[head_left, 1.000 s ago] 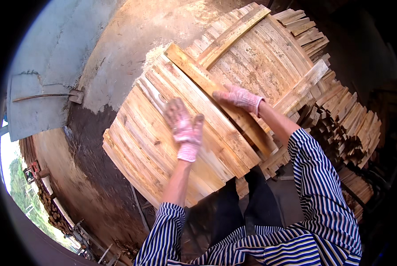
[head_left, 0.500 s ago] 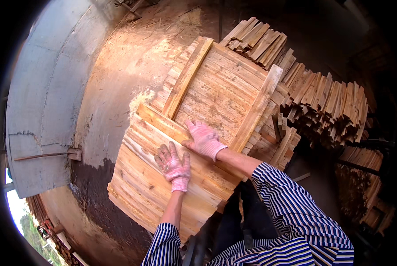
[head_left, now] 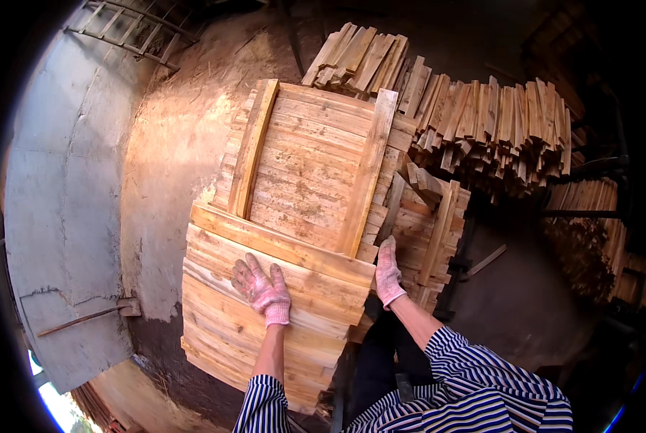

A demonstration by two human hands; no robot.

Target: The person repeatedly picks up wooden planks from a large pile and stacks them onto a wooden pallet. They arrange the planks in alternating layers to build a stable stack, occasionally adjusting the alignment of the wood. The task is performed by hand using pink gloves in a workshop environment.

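Observation:
Both my hands wear pinkish work gloves. My left hand (head_left: 264, 290) lies flat, fingers spread, on the near layer of wooden boards (head_left: 229, 317), which sit side by side. My right hand (head_left: 389, 273) is at the right end of these boards, its fingers stretched out along the board ends and closed round nothing. A yellowish board (head_left: 283, 244) forms the far edge of the near layer. Beyond it, more boards (head_left: 305, 159) lie crosswise between two lengthwise battens, a left batten (head_left: 254, 148) and a right batten (head_left: 370, 173).
Loose wooden slats (head_left: 482, 115) are heaped at the far right, with another slat pile (head_left: 583, 231) below them. A smaller board stack (head_left: 428, 224) adjoins on the right. A grey concrete wall (head_left: 63, 202), a long-handled tool (head_left: 85, 320) and a wooden ladder (head_left: 132, 32) are at left.
My right hand has moved from the yellowish far-edge board to the right end of the near boards. My left hand stays flat on them. The whole view has turned.

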